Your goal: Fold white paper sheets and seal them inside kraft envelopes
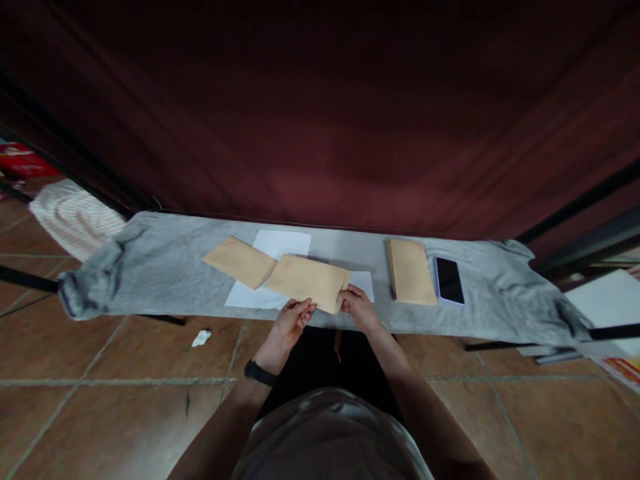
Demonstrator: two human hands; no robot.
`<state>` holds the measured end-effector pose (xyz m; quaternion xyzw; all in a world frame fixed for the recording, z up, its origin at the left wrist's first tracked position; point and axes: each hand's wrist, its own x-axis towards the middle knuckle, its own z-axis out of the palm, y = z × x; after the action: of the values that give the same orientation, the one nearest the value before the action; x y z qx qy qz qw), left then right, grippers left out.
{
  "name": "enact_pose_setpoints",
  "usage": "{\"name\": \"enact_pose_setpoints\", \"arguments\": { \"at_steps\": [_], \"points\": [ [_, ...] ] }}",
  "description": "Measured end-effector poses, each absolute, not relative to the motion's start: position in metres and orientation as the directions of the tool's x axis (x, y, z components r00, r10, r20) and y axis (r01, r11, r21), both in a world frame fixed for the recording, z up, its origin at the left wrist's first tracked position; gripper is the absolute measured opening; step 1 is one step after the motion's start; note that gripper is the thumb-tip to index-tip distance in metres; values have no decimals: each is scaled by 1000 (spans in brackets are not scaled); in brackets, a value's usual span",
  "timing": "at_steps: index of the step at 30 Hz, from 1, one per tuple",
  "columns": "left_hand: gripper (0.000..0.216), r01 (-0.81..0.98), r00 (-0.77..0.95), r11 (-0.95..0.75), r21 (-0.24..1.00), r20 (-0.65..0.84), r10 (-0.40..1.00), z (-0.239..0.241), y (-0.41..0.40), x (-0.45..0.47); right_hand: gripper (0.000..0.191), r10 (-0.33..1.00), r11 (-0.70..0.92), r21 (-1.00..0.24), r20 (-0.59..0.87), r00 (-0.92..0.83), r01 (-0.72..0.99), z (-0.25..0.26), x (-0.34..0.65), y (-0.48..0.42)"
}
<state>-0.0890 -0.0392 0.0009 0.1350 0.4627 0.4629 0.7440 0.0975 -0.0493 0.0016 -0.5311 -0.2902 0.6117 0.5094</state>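
Note:
Between my hands I hold a tan paper envelope [307,280] a little above the grey cloth. My left hand [291,320] pinches its lower edge. At its right end, by the flap, my right hand [357,305] grips it, with some fingers hidden behind the paper. Another tan envelope [240,260] lies at an angle to the left, on white paper [284,241]. More white paper [363,283] shows beyond my right hand, partly covered. Farther right lies a stack of tan envelopes [413,272].
A phone [449,280] with a dark screen rests right of the stack. Grey cloth [160,267] covers the narrow table. A dark red curtain [320,133] hangs behind it. Below, a crumpled white scrap [201,338] lies on the tiled floor [150,413]. Striped fabric [77,217] is at far left.

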Motion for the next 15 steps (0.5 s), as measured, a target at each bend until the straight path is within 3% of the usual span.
{"name": "enact_pose_setpoints", "arguments": {
  "at_steps": [7, 12, 15],
  "points": [
    [27, -550, 192, 563, 617, -563, 804, -3, -47, -77, 38, 916, -347, -876, -393, 78, -335, -4, 106, -60],
    [37, -506, 209, 579, 640, -560, 801, -6, -57, -69, 39, 948, -270, -934, -300, 101, -235, -12, 112, -59],
    [36, -349, 244, 622, 701, -573, 782, -10, -67, -70, 35, 962, -209, -958, -237, 133, -195, -17, 118, -56]
  ]
}}
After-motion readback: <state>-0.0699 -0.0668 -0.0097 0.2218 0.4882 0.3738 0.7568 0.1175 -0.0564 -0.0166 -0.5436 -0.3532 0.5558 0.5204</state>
